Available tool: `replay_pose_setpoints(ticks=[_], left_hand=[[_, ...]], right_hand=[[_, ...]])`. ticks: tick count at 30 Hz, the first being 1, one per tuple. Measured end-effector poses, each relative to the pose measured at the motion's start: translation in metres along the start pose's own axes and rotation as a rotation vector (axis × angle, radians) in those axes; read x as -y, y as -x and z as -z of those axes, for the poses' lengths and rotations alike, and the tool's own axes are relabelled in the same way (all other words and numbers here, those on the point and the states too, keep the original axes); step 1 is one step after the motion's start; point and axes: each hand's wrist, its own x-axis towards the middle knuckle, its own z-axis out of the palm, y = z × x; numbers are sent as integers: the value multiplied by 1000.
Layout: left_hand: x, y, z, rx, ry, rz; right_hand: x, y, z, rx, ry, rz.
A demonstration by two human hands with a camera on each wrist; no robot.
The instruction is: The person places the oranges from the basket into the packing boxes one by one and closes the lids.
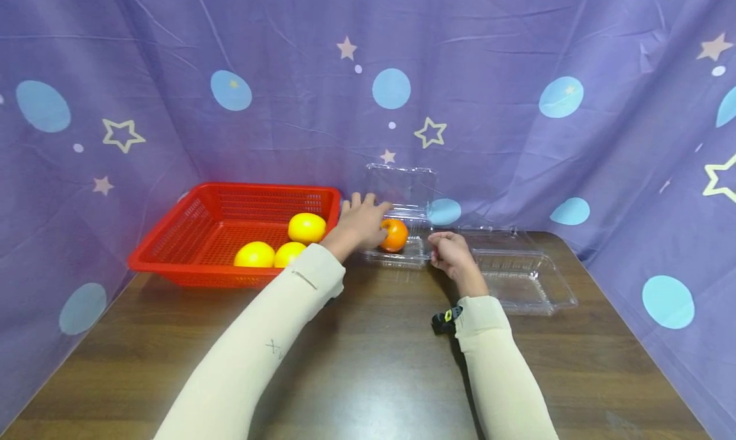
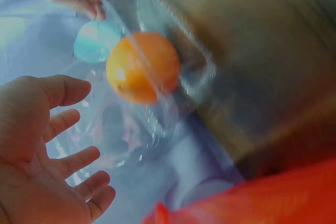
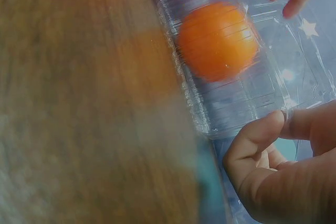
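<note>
An orange (image 1: pixel 395 235) sits in the left part of a clear plastic clamshell box (image 1: pixel 418 256), whose lid (image 1: pixel 402 183) stands raised at the back against the curtain. My left hand (image 1: pixel 361 221) is over the box's left end beside the orange. In the left wrist view its fingers (image 2: pixel 79 158) are spread and hold nothing. At the box's right end, my right hand (image 1: pixel 451 256) pinches the rim between thumb and forefinger, as the right wrist view shows.
A red plastic basket (image 1: pixel 198 275) on the left holds several yellow round fruits (image 1: pixel 306 227). Right of my right hand lies a second clear box (image 1: pixel 517 287) with its lid opened back. A purple patterned curtain (image 1: pixel 322 95) hangs close behind the wooden table (image 1: pixel 379 363).
</note>
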Motion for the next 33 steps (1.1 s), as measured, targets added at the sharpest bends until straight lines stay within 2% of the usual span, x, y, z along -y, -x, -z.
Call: replay_pose_setpoints(ticks=[7,16,24,33], left_hand=[[26,13,22,-34,-10,26],[71,31,41,-51,-15,90],[106,41,36,-6,23,151],[123,45,24,132,110,205]], right_hand=[[0,1,2,5,-5,1],[-2,0,1,0,-9,6],[-3,-1,1,6,-12,3],[-2,-1,2,6,-12,2]])
